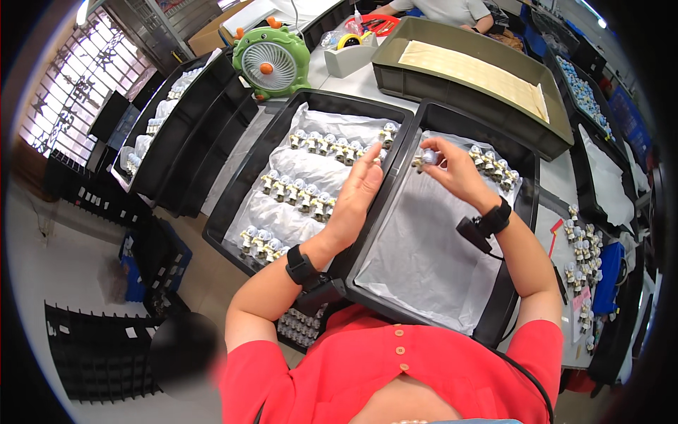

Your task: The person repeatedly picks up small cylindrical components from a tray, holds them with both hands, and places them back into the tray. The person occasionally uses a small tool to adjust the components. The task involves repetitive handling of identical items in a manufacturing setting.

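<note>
Held figurine [428, 158]: pinched between thumb and fingertips of the right hand [458, 169].
Left hand [357, 196]: fingers stretched nearly straight; cannot tell whether the tips grip anything.
Left tray [226, 249]: under the left hand, with 3 visible rows of figurines [304, 196].
Right tray [470, 124]: under the right hand, white lining [427, 247] nearer the body.
Green fan [272, 67]: beyond the left hand, leftward.

Beyond the right grip [459, 172], an olive tray [424, 86] holds a cream sheet [473, 69], with a co-worker [448, 10] farther off. Beyond and left of that grip stand a green fan [265, 68] and grey box [349, 62]; far left is a barred window [78, 78].
</note>
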`<control>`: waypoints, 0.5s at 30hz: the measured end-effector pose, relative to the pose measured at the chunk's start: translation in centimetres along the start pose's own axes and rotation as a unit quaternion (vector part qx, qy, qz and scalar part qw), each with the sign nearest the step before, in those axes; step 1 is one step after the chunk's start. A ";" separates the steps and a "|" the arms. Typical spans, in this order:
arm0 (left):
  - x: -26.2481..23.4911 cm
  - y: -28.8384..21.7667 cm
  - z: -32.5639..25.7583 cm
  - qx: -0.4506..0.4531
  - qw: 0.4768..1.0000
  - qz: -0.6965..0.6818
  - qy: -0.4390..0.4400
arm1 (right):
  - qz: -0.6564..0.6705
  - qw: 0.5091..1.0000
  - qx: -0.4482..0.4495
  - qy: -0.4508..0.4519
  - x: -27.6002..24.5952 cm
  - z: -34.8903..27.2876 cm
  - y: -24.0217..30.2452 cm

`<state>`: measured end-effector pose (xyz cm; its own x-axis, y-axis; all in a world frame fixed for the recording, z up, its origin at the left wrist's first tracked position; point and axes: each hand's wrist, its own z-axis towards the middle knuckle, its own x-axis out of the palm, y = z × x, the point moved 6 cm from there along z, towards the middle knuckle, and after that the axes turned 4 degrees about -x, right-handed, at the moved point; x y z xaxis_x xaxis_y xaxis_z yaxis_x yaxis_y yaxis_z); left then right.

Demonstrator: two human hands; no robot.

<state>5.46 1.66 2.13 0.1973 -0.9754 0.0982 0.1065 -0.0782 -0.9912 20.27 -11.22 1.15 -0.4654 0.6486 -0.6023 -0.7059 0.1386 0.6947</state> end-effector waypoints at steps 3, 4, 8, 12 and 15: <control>-0.6 0.0 0.0 -0.031 0.999 -0.008 -0.033 | -0.069 0.997 -0.009 0.025 0.2 -0.3 -4.1; -0.7 0.0 0.0 -0.045 0.998 -0.015 -0.038 | -0.080 0.996 0.010 0.039 0.5 -0.2 -4.9; -0.9 0.0 0.0 -0.049 0.998 -0.016 -0.030 | -0.087 0.989 0.089 0.075 0.7 -0.5 -6.5; -1.0 -0.2 -0.1 -0.047 0.998 -0.036 -0.029 | -0.065 0.991 0.095 0.073 0.5 -0.5 -5.8; -1.0 -0.1 -0.1 -0.050 0.998 -0.035 -0.026 | -0.055 0.989 0.106 0.087 0.1 -0.7 -5.4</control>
<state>5.18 2.59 2.17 0.2440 -0.9550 0.1689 0.0253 -0.1679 -0.9855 23.71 -12.38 -2.97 -0.4898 0.4850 -0.7245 -0.6385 0.3663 0.6769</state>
